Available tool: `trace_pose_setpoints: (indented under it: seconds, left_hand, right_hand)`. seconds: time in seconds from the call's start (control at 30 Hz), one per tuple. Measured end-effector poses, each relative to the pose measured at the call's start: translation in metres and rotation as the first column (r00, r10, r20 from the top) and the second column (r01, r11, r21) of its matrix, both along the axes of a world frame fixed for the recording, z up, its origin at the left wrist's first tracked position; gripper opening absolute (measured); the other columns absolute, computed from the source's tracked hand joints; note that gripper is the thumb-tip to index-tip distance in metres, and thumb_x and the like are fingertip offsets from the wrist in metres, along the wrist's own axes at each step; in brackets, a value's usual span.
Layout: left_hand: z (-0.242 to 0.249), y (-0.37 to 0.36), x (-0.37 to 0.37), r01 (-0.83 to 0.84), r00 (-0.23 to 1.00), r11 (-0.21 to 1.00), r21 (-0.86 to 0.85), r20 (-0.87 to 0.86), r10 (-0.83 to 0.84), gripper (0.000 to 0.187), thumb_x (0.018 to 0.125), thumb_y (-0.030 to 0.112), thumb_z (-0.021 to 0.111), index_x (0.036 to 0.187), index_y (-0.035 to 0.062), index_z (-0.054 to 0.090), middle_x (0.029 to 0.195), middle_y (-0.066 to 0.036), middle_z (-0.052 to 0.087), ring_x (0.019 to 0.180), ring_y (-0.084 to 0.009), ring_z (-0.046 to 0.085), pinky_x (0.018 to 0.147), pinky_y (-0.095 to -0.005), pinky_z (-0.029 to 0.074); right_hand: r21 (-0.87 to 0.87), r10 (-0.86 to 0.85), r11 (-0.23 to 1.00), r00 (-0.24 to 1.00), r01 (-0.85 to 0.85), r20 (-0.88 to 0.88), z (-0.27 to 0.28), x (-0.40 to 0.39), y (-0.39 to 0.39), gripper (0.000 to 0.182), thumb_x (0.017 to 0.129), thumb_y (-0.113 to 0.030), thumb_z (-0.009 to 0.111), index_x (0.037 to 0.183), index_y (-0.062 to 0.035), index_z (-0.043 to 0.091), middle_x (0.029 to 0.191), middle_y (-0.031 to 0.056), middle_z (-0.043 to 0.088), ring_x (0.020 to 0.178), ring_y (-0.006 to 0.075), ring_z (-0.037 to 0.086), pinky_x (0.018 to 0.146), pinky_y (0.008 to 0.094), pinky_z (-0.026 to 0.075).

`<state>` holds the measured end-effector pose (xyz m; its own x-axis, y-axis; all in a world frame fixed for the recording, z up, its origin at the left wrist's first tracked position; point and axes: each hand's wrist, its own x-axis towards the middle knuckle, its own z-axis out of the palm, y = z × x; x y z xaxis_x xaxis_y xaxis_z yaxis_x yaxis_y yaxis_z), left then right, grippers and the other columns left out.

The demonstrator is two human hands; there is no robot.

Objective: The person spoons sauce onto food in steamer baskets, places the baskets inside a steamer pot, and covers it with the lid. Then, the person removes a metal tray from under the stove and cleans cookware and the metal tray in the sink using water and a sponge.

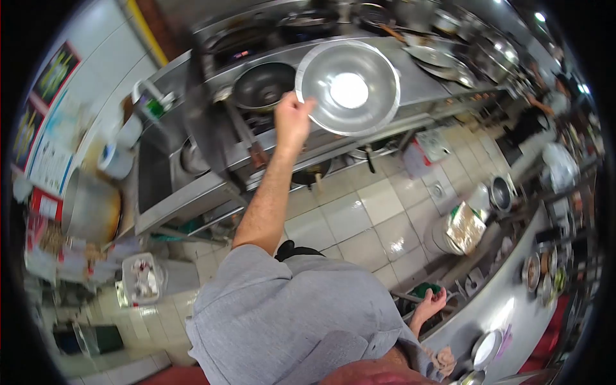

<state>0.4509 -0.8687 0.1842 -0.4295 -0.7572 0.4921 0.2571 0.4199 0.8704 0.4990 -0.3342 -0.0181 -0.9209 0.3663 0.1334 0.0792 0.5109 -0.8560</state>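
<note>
My left hand (294, 120) reaches forward and grips the near-left rim of a wide metal bowl (382, 90), thumb over the edge. The bowl is held up in front of the stove, with a bright round patch at its bottom. Just left of it, a dark wok (263, 83) sits on a burner. My right hand (431, 308) is out at the right, close to the steel counter and a green item (427, 290). Its fingers are loosely bent and apart, and I see nothing in them.
Pans line the back of the stove, and metal lids (433, 56) lie to the right. A foil-topped container (465, 228) stands by the right counter (507, 314). At left are a large pot (90, 205) and a waste bin (142, 282). Another person (545, 109) is at far right.
</note>
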Motion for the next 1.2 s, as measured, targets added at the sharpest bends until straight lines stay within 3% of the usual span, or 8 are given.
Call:
trace_pose_setpoints:
  seconds: [0.07, 0.2, 0.4, 0.6, 0.87, 1.0, 1.03, 1.2]
  left_hand:
    - [0.023, -0.049, 0.065, 0.003, 0.972, 0.94, 0.34, -0.222, 0.077, 0.009, 0.078, 0.006, 0.062, 0.075, 0.0013, 0.055, 0.075, -0.004, 0.056, 0.065, -0.0112, 0.051, 0.052, -0.0266, 0.042]
    - [0.034, -0.136, 0.185, -0.125, 0.847, 0.902, 0.414, -0.428, 0.314, 0.015, 0.081, 0.003, 0.057, 0.095, -0.0028, 0.054, 0.083, -0.008, 0.06, 0.071, -0.0159, 0.06, 0.062, -0.0301, 0.053]
    - [-0.083, -0.284, 0.306, -0.523, 0.787, 0.674, 0.522, -0.007, 0.617, 0.019, 0.076, 0.003, 0.053, 0.092, -0.007, 0.053, 0.082, -0.012, 0.058, 0.065, -0.0194, 0.06, 0.053, -0.0322, 0.055]
    - [-0.196, -0.362, 0.329, -0.687, 0.719, 0.423, 0.591, 0.639, 0.274, 0.028, 0.08, 0.006, 0.053, 0.104, -0.0081, 0.054, 0.091, -0.018, 0.059, 0.071, -0.0261, 0.061, 0.048, -0.0335, 0.057]
    - [-0.294, -0.406, 0.303, -0.636, 0.772, 0.263, 0.726, 0.605, 0.196, 0.036, 0.091, 0.015, 0.047, 0.122, -0.0012, 0.043, 0.114, -0.018, 0.051, 0.087, -0.0317, 0.058, 0.054, -0.0382, 0.058]
    - [-0.321, -0.441, 0.298, -0.628, 0.778, 0.216, 0.748, 0.6, 0.185, 0.034, 0.093, 0.016, 0.044, 0.124, 0.0025, 0.043, 0.118, -0.017, 0.049, 0.097, -0.033, 0.055, 0.06, -0.0415, 0.058]
    - [-0.273, -0.414, 0.282, -0.729, 0.679, 0.154, 0.667, 0.674, 0.29, 0.026, 0.087, 0.011, 0.051, 0.108, -0.0045, 0.055, 0.089, -0.014, 0.064, 0.067, -0.0229, 0.064, 0.048, -0.0339, 0.054]
    - [-0.351, -0.481, 0.278, -0.701, 0.699, 0.3, 0.647, 0.707, 0.11, 0.036, 0.088, 0.025, 0.051, 0.109, -0.0045, 0.056, 0.098, -0.018, 0.063, 0.086, -0.0297, 0.063, 0.062, -0.0424, 0.054]
  right_hand:
    - [0.012, 0.131, 0.991, 0.991, -0.132, 0.041, -0.024, -0.024, -0.029, 0.045, 0.078, -0.006, 0.063, 0.12, -0.002, 0.048, 0.11, 0.0134, 0.044, 0.096, 0.0222, 0.049, 0.083, 0.0327, 0.044]
    - [-0.101, 0.306, 0.949, 0.948, -0.297, 0.084, -0.061, -0.033, -0.109, 0.044, 0.077, -0.006, 0.065, 0.118, -0.0021, 0.048, 0.101, 0.0116, 0.049, 0.084, 0.0194, 0.049, 0.075, 0.0321, 0.044]
    - [-0.351, 0.506, 0.858, 0.739, -0.376, 0.444, -0.133, 0.027, -0.224, 0.039, 0.077, -0.004, 0.064, 0.113, -0.0003, 0.051, 0.089, 0.0085, 0.054, 0.072, 0.0158, 0.053, 0.064, 0.0285, 0.045]
    - [-0.386, 0.661, 0.724, 0.417, -0.571, 0.624, -0.138, 0.08, -0.282, 0.038, 0.075, -0.004, 0.064, 0.111, 0.0014, 0.052, 0.08, 0.008, 0.057, 0.064, 0.014, 0.054, 0.056, 0.0264, 0.044]
    - [-0.227, 0.506, 0.788, 0.392, -0.572, 0.768, -0.134, 0.049, -0.269, 0.038, 0.077, -0.011, 0.062, 0.112, 0.0005, 0.051, 0.083, 0.0103, 0.061, 0.058, 0.0166, 0.057, 0.041, 0.0275, 0.04]
    - [-0.28, 0.403, 0.908, 0.473, -0.311, 0.783, -0.159, 0.033, -0.252, 0.033, 0.079, -0.009, 0.058, 0.11, -0.0029, 0.05, 0.077, 0.0069, 0.057, 0.053, 0.0166, 0.055, 0.035, 0.0267, 0.035]
    - [-0.284, 0.368, 0.928, 0.49, -0.24, 0.79, -0.155, 0.036, -0.254, 0.03, 0.08, -0.01, 0.057, 0.109, -0.0038, 0.05, 0.075, 0.006, 0.056, 0.051, 0.0162, 0.054, 0.034, 0.0265, 0.034]
    - [-0.245, 0.38, 0.918, 0.512, -0.312, 0.77, -0.137, 0.068, -0.284, 0.029, 0.081, -0.011, 0.056, 0.109, -0.0037, 0.05, 0.076, 0.0069, 0.057, 0.053, 0.0171, 0.056, 0.036, 0.0281, 0.036]
